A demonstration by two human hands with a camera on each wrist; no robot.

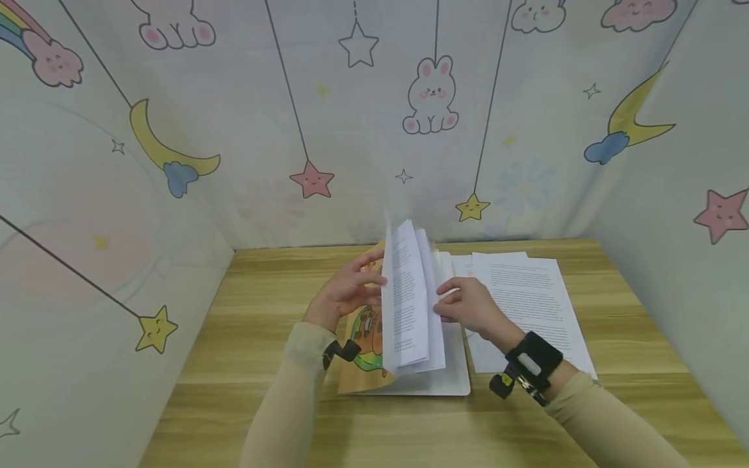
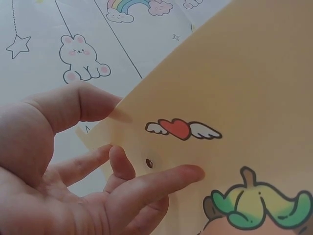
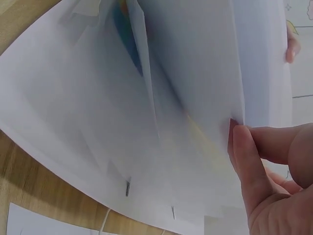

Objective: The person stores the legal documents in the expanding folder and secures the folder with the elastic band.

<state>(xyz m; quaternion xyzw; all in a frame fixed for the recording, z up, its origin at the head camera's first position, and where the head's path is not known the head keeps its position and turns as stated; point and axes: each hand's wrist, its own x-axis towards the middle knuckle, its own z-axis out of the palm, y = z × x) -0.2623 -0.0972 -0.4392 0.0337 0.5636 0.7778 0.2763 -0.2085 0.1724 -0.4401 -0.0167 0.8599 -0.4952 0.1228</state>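
A display book (image 1: pixel 360 380) with an orange cartoon cover and clear pockets stands part open, its leaves upright and holding printed sheets (image 1: pixel 407 292). My left hand (image 1: pixel 345 289) holds the cover from its outer side. In the left wrist view, its thumb meets the edge of the cover (image 2: pixel 259 88) near a winged heart, and the other fingers lie along the face. With thumb and finger my right hand (image 1: pixel 471 305) pinches the edge of a leaf (image 3: pixel 210 73). How many layers lie in that pinch I cannot tell.
Loose printed sheets (image 1: pixel 529 312) overlap on the wooden table (image 1: pixel 257 312), right of the display book. Cartoon-printed cloth walls (image 1: pixel 374 143) close in the back and both sides. A strapped device (image 1: pixel 534 357) sits on my right wrist.
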